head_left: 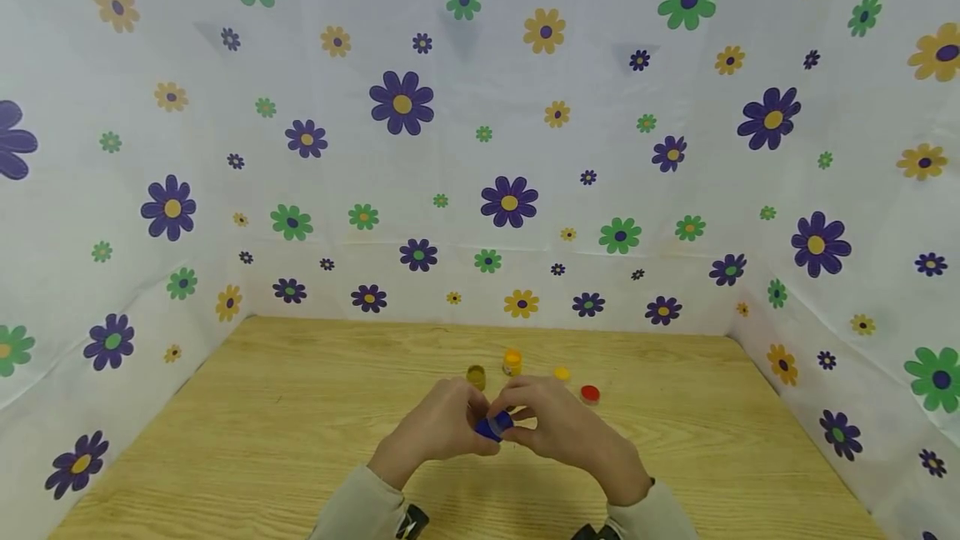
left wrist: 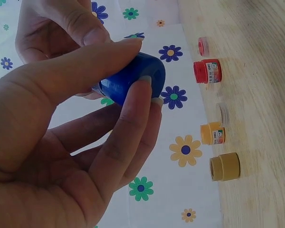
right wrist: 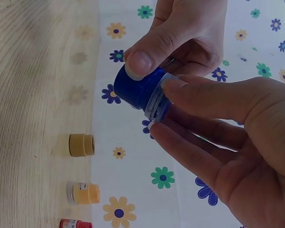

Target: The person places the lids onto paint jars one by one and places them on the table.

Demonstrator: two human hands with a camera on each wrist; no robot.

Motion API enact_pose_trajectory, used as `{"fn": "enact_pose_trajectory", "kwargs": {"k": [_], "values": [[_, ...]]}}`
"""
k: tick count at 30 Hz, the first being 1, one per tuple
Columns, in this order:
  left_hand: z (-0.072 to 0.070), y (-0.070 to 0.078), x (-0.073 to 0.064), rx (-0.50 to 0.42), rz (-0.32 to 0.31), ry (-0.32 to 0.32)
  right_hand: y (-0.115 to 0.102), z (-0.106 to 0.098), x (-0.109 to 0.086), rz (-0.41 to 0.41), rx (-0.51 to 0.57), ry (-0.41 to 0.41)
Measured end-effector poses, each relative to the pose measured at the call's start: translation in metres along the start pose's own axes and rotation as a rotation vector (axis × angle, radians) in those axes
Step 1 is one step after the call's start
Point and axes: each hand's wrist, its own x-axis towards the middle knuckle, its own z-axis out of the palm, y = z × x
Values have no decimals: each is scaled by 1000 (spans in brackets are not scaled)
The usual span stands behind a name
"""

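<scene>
Above the table, near its middle, my left hand (head_left: 441,425) grips a small blue paint jar (right wrist: 133,88), thumb on one side and fingers on the other. The jar is tilted, with its base pointing away in the left wrist view. A clear lid (right wrist: 157,100) is at the jar's mouth, and my right hand (head_left: 557,423) pinches its rim between thumb and fingers. Whether the lid sits fully on the jar cannot be told. Just beyond the hands stand an ochre paint jar (head_left: 476,377) and a yellow paint jar (head_left: 512,362), both without lids on top.
A red paint jar (left wrist: 208,71) stands on the wooden table (head_left: 300,407), with a red-stained lid (head_left: 590,394) beside it. Near the yellow jar lies a yellow-stained lid (head_left: 562,373). White flower-print sheeting (head_left: 450,165) encloses the table's back and sides.
</scene>
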Motion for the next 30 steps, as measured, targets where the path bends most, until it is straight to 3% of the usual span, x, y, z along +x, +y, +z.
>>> {"fn": "enact_pose_trajectory", "kwargs": {"k": [9, 23, 30], "values": [[0, 3, -1, -10, 4, 5, 1, -1, 0, 78, 129, -33], [1, 1, 0, -17, 5, -9, 2, 0, 0, 109, 129, -40], [2, -1, 1, -4, 2, -7, 2, -2, 0, 97, 59, -32]]}}
